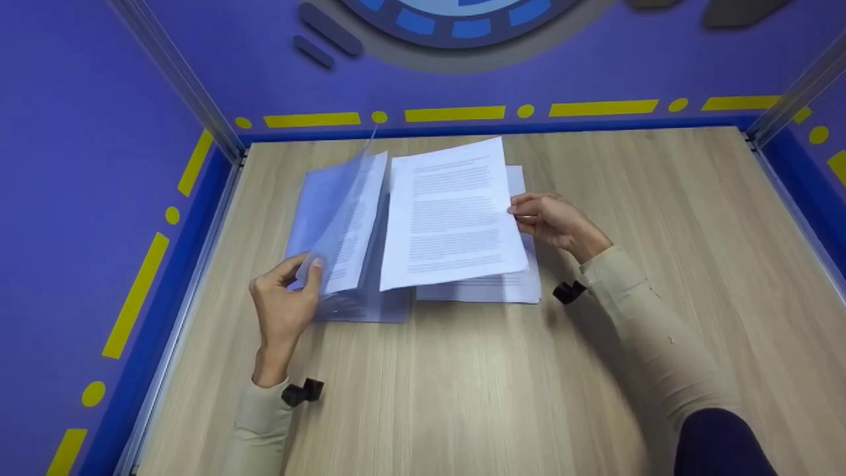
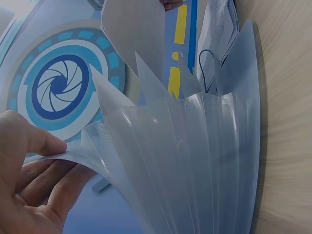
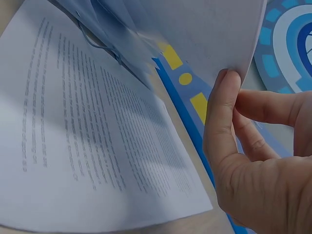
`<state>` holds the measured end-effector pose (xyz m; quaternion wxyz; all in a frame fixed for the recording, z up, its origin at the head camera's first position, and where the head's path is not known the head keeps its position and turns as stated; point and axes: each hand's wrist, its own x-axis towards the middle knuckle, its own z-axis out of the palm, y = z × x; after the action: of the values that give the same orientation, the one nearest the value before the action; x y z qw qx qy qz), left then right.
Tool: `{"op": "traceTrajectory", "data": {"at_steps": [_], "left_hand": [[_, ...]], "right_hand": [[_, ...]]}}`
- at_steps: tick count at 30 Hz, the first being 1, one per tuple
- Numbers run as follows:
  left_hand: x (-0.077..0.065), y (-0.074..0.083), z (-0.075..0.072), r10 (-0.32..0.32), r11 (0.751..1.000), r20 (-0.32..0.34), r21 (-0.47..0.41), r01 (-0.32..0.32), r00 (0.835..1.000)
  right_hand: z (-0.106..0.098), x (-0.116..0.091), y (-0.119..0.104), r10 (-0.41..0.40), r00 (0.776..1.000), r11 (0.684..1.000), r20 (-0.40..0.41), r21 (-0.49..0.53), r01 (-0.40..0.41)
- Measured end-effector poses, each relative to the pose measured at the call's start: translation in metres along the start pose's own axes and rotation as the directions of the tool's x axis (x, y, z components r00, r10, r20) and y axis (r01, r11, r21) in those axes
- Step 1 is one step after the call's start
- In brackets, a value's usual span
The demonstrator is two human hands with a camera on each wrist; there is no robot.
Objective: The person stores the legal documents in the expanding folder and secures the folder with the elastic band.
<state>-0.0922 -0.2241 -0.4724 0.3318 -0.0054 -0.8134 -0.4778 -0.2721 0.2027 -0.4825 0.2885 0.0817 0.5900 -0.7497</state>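
Observation:
On the table, a translucent blue expanding file folder (image 1: 330,192) stands spread, its pleated side (image 2: 190,161) fanned in the left wrist view. My left hand (image 1: 287,301) pinches the edge of its clear cover between thumb and fingers. Just behind that cover, a printed sheet (image 1: 350,244) shows inside the folder. To the right, my right hand (image 1: 555,221) holds another printed sheet (image 1: 456,211) by its right edge, thumb against fingers. This sheet is raised and tilted above a stack of printed paper (image 1: 479,293) lying on the table. The folder's far pockets are partly hidden.
A thin elastic loop (image 2: 207,61) hangs at the folder's edge. The wood-grain table (image 1: 462,390) is bordered by blue panels (image 1: 462,92) with yellow marks at the back and sides. Metal posts (image 1: 198,86) stand at the back corners.

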Motion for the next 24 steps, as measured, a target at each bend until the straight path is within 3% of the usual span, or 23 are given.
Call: {"op": "traceTrajectory", "data": {"at_steps": [9, 24], "left_hand": [[0.0, 0.0, -0.001, -0.024, 1.0, 0.007, -0.013, 0.024, 1.0], [0.0, -0.002, 0.001, 0.011, 1.0, -0.01, -0.003, -0.011, 1.0]], "right_hand": [[0.019, 0.01, 0.006, -0.005, 1.0, 0.999, -0.028, 0.032, 0.006], [0.049, 0.02, 0.011, -0.002, 0.999, 0.999, -0.038, 0.036, 0.004]]}}
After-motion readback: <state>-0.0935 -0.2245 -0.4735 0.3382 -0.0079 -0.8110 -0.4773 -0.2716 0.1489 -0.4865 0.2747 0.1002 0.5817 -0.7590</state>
